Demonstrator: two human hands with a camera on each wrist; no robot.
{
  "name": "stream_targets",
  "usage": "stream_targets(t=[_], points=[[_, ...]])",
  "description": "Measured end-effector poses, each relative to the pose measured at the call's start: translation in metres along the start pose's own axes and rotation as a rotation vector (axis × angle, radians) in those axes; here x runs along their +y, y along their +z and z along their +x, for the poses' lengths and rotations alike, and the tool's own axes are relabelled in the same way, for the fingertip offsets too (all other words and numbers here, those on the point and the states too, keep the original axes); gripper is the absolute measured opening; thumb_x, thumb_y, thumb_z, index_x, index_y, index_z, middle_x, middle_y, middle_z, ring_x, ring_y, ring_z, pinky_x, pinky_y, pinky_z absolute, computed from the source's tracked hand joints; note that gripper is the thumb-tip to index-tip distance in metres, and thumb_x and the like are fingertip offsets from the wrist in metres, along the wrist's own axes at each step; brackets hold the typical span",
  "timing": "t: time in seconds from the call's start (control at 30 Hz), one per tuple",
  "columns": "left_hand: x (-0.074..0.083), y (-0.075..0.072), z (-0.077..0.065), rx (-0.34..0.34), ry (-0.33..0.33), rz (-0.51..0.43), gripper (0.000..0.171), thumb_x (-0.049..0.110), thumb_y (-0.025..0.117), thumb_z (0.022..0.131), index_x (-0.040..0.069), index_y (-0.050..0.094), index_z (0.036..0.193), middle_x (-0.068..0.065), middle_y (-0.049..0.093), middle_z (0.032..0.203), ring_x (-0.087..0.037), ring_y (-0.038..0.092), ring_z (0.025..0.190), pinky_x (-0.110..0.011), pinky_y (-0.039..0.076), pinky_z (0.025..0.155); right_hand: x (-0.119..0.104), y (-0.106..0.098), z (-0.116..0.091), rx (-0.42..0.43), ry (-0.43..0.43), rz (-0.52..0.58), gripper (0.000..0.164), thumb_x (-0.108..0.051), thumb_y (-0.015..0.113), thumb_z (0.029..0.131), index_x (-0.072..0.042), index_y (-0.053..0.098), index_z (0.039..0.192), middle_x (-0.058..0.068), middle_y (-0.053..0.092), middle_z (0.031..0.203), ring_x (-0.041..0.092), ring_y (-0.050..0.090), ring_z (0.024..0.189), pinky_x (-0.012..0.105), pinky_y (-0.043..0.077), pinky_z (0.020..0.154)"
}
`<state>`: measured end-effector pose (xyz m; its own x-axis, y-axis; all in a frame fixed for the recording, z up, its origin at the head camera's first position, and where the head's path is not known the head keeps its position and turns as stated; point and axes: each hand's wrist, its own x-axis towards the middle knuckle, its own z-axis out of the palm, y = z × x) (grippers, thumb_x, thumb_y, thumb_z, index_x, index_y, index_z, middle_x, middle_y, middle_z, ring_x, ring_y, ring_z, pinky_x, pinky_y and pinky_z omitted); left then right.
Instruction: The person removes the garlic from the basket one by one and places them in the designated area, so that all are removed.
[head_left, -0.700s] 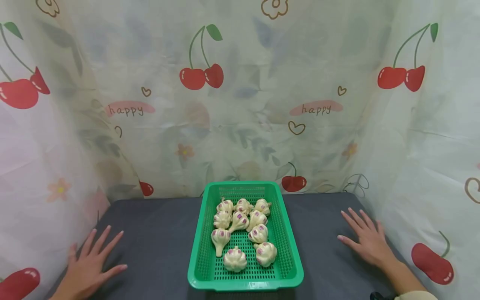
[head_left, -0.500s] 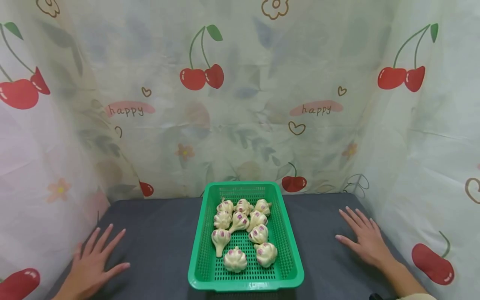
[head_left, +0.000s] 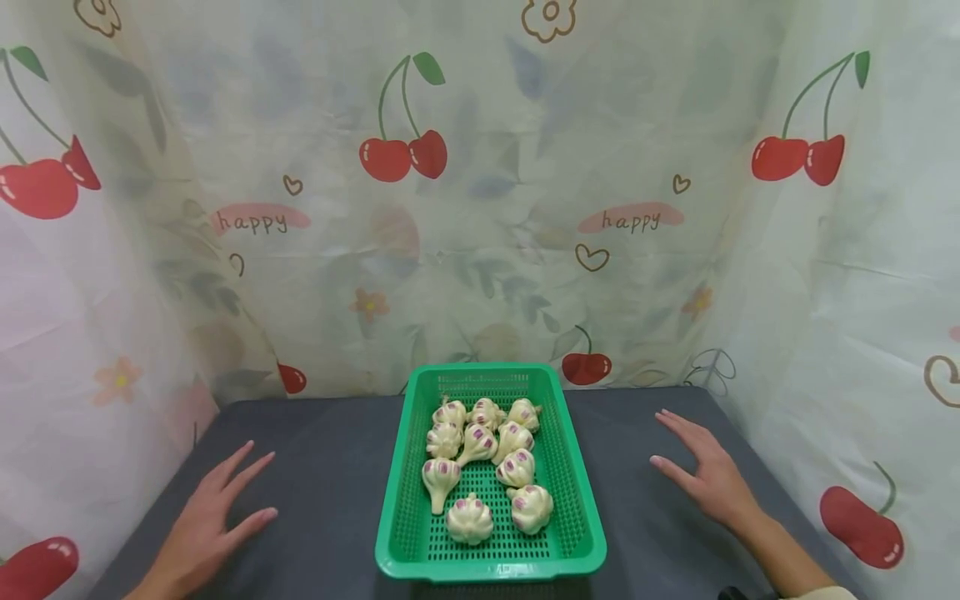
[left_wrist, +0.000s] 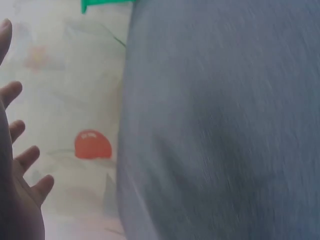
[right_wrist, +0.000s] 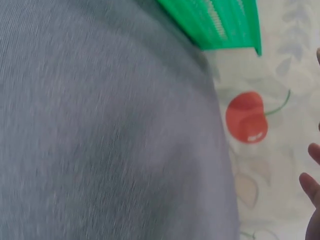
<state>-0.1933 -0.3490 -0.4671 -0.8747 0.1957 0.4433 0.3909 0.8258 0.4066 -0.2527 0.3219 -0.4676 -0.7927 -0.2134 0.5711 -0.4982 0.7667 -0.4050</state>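
Note:
A green plastic basket [head_left: 491,568] with slotted walls sits mid-table, holding several garlic bulbs [head_left: 470,520] with purple patches. Most bulbs cluster toward its far end; one garlic bulb [head_left: 531,508] lies near the front right. Left of the basket, my left hand [head_left: 204,521] is held with fingers extended and thumb apart, holding nothing. On the other side my right hand [head_left: 708,475] has its fingers straight and thumb spread, also holding nothing. Both hands are apart from the basket. The right wrist view catches a corner of the basket [right_wrist: 225,25] and a few fingertips at its edge.
A dark grey cloth covers the table [head_left: 322,483]. Cherry-printed curtains [head_left: 480,208] enclose it at the back and both sides. A dark object [head_left: 731,593] sits at my right wrist, beside a pale sleeve [head_left: 821,593].
Both hands have moved inward toward the basket and turned so the palms face more toward each other. The basket and garlic bulbs have stayed in place.

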Motion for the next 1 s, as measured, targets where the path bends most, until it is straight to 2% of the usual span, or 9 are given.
stream_targets(t=[0.1, 0.17, 0.27, 0.33, 0.4, 0.53, 0.7, 0.83, 1.0], points=[[0.013, 0.003, 0.004, 0.026, -0.008, -0.065, 0.067, 0.028, 0.073, 0.088, 0.027, 0.042, 0.148, -0.012, 0.030, 0.154, -0.047, 0.030, 0.131, -0.069, 0.026, 0.089, -0.010, 0.002, 0.003, 0.044, -0.010, 0.019, 0.060, -0.020, 0.078, 0.083, -0.013, 0.054, 0.139, 0.011, 0.053, 0.138, 0.036, 0.045, 0.123, 0.058, 0.035, 0.091], [0.022, 0.006, 0.006, 0.051, -0.010, -0.110, 0.065, 0.025, 0.074, 0.088, 0.026, 0.045, 0.146, -0.011, 0.033, 0.152, -0.041, 0.032, 0.132, -0.066, 0.028, 0.089, -0.015, 0.003, 0.006, 0.075, -0.021, 0.026, 0.058, -0.017, 0.078, 0.083, -0.013, 0.056, 0.137, 0.010, 0.055, 0.135, 0.033, 0.048, 0.120, 0.052, 0.037, 0.090], [0.035, 0.011, 0.008, 0.110, 0.000, -0.157, 0.061, 0.018, 0.075, 0.086, 0.025, 0.051, 0.141, -0.006, 0.040, 0.148, -0.021, 0.035, 0.134, -0.042, 0.032, 0.100, -0.023, 0.005, 0.011, 0.118, -0.038, 0.046, 0.054, -0.012, 0.078, 0.082, -0.011, 0.059, 0.133, 0.009, 0.059, 0.131, 0.023, 0.053, 0.112, 0.037, 0.041, 0.088], [0.043, 0.014, 0.011, 0.151, 0.020, -0.187, 0.058, 0.013, 0.076, 0.085, 0.022, 0.055, 0.138, -0.005, 0.044, 0.145, -0.006, 0.037, 0.130, -0.022, 0.034, 0.097, -0.028, 0.007, 0.015, 0.143, -0.046, 0.064, 0.050, -0.009, 0.077, 0.082, -0.009, 0.061, 0.130, 0.008, 0.061, 0.127, 0.016, 0.055, 0.108, 0.025, 0.042, 0.085], [0.051, 0.018, 0.014, 0.191, 0.049, -0.223, 0.054, 0.007, 0.076, 0.083, 0.018, 0.059, 0.134, -0.005, 0.049, 0.141, 0.003, 0.040, 0.125, -0.009, 0.033, 0.090, -0.034, 0.009, 0.019, 0.160, -0.048, 0.098, 0.046, -0.007, 0.076, 0.083, -0.006, 0.062, 0.127, 0.008, 0.062, 0.123, 0.010, 0.056, 0.103, 0.016, 0.042, 0.084], [0.066, 0.026, 0.021, 0.218, 0.094, -0.341, 0.046, -0.002, 0.074, 0.083, 0.007, 0.063, 0.127, -0.008, 0.053, 0.135, 0.001, 0.049, 0.118, -0.012, 0.044, 0.084, -0.044, 0.012, 0.028, 0.168, -0.035, 0.180, 0.039, -0.004, 0.073, 0.086, -0.004, 0.064, 0.123, 0.009, 0.064, 0.118, 0.006, 0.060, 0.100, 0.013, 0.044, 0.083], [0.083, 0.034, 0.026, 0.190, 0.096, -0.480, 0.037, -0.004, 0.069, 0.087, 0.002, 0.063, 0.123, -0.010, 0.056, 0.130, -0.007, 0.059, 0.110, -0.021, 0.050, 0.081, -0.058, 0.016, 0.037, 0.161, -0.001, 0.249, 0.032, -0.007, 0.070, 0.090, -0.006, 0.065, 0.122, 0.009, 0.066, 0.114, 0.016, 0.062, 0.100, 0.016, 0.046, 0.081], [0.093, 0.039, 0.030, 0.183, 0.059, -0.541, 0.032, -0.001, 0.067, 0.090, 0.003, 0.063, 0.122, -0.014, 0.057, 0.128, -0.009, 0.060, 0.109, -0.022, 0.051, 0.081, -0.068, 0.018, 0.045, 0.149, 0.029, 0.288, 0.028, -0.010, 0.069, 0.092, -0.006, 0.066, 0.119, 0.009, 0.068, 0.111, 0.012, 0.064, 0.096, 0.016, 0.046, 0.080], [0.104, 0.048, 0.035, 0.200, -0.007, -0.632, 0.030, 0.000, 0.066, 0.091, 0.004, 0.064, 0.121, -0.013, 0.060, 0.124, -0.013, 0.061, 0.108, -0.022, 0.050, 0.082, -0.079, 0.022, 0.058, 0.130, 0.065, 0.347, 0.025, -0.012, 0.069, 0.092, -0.006, 0.068, 0.116, 0.009, 0.069, 0.106, 0.005, 0.063, 0.090, 0.018, 0.048, 0.075]])
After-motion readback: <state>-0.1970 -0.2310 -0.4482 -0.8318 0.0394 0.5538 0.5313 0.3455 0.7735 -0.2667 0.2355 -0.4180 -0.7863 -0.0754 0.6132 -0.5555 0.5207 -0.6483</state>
